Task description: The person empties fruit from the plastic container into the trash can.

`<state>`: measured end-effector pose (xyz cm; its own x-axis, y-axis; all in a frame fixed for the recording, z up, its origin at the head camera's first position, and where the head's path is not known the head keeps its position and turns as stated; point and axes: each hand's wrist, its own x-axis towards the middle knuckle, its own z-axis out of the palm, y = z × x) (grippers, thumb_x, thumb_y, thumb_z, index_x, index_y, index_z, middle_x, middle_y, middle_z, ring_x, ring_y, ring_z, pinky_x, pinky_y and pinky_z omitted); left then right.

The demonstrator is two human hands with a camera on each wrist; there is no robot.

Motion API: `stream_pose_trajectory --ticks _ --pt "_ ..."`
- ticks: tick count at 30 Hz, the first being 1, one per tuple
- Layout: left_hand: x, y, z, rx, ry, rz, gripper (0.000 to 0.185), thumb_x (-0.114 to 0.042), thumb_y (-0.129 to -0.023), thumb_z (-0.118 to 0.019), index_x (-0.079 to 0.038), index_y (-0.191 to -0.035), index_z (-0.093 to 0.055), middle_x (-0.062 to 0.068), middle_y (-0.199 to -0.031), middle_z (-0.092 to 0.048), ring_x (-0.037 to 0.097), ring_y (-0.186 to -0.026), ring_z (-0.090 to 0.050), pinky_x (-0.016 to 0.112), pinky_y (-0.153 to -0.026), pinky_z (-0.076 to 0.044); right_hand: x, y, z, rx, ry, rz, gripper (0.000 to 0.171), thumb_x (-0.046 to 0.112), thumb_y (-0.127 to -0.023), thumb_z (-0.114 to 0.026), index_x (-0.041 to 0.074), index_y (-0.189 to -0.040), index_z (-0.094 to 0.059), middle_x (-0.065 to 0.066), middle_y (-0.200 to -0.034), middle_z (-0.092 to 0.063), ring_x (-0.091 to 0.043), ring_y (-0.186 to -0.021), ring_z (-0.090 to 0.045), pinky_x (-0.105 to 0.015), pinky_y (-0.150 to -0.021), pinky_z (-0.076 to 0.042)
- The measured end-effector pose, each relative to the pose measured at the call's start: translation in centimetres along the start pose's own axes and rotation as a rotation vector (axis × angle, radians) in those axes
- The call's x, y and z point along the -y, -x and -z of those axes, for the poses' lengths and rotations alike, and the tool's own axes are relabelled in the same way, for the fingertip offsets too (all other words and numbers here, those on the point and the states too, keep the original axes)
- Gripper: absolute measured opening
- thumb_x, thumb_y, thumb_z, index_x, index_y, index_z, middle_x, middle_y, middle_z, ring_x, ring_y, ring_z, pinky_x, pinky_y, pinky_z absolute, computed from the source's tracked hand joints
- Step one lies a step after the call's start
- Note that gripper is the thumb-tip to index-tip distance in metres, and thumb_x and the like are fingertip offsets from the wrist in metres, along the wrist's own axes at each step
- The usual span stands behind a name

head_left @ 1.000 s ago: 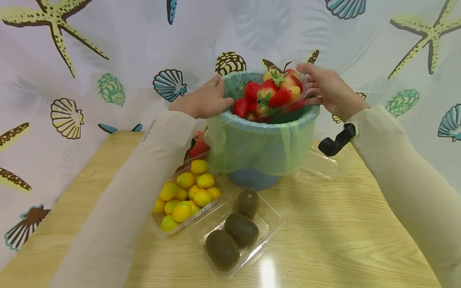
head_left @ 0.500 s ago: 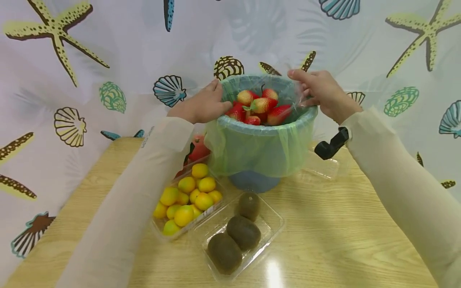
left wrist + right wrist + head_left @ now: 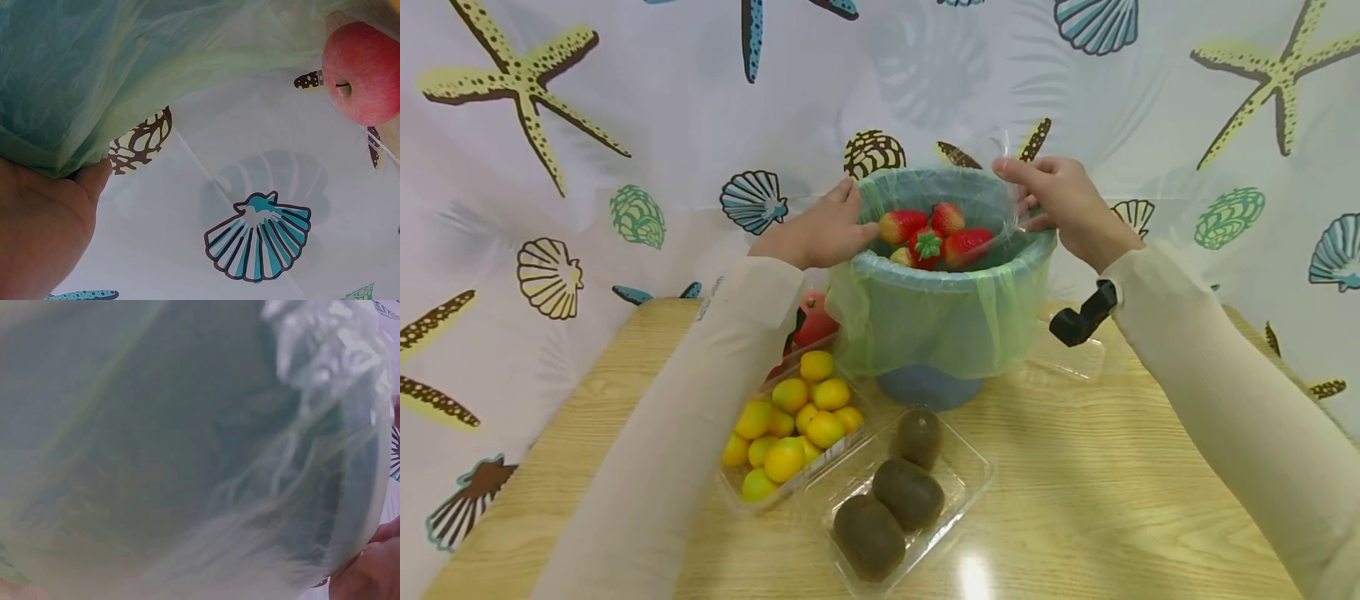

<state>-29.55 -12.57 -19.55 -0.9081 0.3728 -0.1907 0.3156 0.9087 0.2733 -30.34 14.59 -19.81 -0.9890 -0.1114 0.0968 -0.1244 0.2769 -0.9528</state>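
Observation:
A blue bucket [image 3: 925, 325] stands on the table, a pale green liner bag [image 3: 857, 333] folded over its rim. My left hand [image 3: 816, 225] grips the rim on the left, thumb on the inner side; the left wrist view has the hand [image 3: 50, 225] against the liner. Several red strawberries [image 3: 927, 243] show inside the bucket's mouth. At the right rim, my right hand [image 3: 1063, 196] pinches a clear plastic container [image 3: 1009, 187] tilted over the bucket. The right wrist view shows mostly liner, with shiny clear plastic [image 3: 331, 344] above and the hand [image 3: 369, 569] at lower right.
In front of the bucket, one clear tray holds several yellow citrus fruits [image 3: 790, 396], another three kiwis [image 3: 906, 493]. Behind the left forearm is a red apple [image 3: 815, 321]. A clear plastic tray [image 3: 1067, 354] lies right of the bucket. A patterned cloth [image 3: 685, 100] hangs behind.
The strawberries have dropped lower into the bucket, and fewer show. The right hand has moved slightly left, with the clear container emptier beside it. The left hand stays on the rim.

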Motion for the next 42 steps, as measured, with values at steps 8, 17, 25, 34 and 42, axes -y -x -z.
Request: stream_pose_trajectory --ticks 8,17,25,34,42 --pt "0.0 0.1 -0.1 0.003 0.008 0.003 0.071 -0.036 -0.103 -0.025 0.003 -0.148 0.015 0.016 -0.157 0.023 0.03 -0.147 0.016 0.045 -0.12 0.001 -0.4 0.3 -0.3 -0.018 -0.02 0.063 0.032 0.036 -0.089 -0.064 0.01 -0.104 -0.053 0.0 -0.097 -0.053 -0.011 -0.071 -0.049 -0.02 -0.058 -0.054" --pt "-0.1 0.2 0.0 0.002 0.009 0.015 0.07 -0.036 -0.103 -0.025 0.002 -0.149 0.013 0.015 -0.157 0.022 0.03 -0.147 0.014 0.046 -0.12 -0.001 -1.1 0.9 -0.9 -0.048 -0.025 0.217 0.041 0.025 -0.088 -0.065 0.003 -0.118 -0.048 0.0 -0.094 -0.05 -0.01 -0.072 -0.057 -0.021 -0.058 -0.055" --pt "0.1 0.0 0.0 -0.01 0.009 0.007 0.07 -0.035 -0.103 -0.024 0.002 -0.149 0.012 0.015 -0.158 0.02 0.03 -0.147 0.014 0.045 -0.12 -0.001 -1.8 1.1 -1.5 -0.123 0.164 0.332 0.046 0.024 -0.087 -0.067 0.003 -0.123 -0.049 0.003 -0.09 -0.049 -0.009 -0.079 -0.054 -0.018 -0.061 -0.053" --pt "0.0 0.0 0.0 -0.022 0.007 -0.007 0.07 -0.034 -0.102 -0.026 0.004 -0.148 0.011 0.016 -0.158 0.019 0.03 -0.147 0.013 0.044 -0.12 -0.001 -2.1 1.2 -1.7 -0.176 0.209 0.372 0.046 0.025 -0.086 -0.068 0.004 -0.123 -0.049 0.003 -0.091 -0.048 -0.011 -0.083 -0.051 -0.018 -0.072 -0.045" --pt "0.1 -0.1 0.0 -0.016 0.001 -0.02 0.07 -0.034 -0.102 -0.026 0.004 -0.148 0.012 0.017 -0.157 0.02 0.03 -0.147 0.014 0.043 -0.12 0.0 -2.3 1.4 -1.6 -0.183 0.187 0.447 0.045 0.018 -0.084 -0.069 0.005 -0.123 -0.048 0.001 -0.093 -0.048 -0.012 -0.081 -0.049 -0.02 -0.076 -0.041"
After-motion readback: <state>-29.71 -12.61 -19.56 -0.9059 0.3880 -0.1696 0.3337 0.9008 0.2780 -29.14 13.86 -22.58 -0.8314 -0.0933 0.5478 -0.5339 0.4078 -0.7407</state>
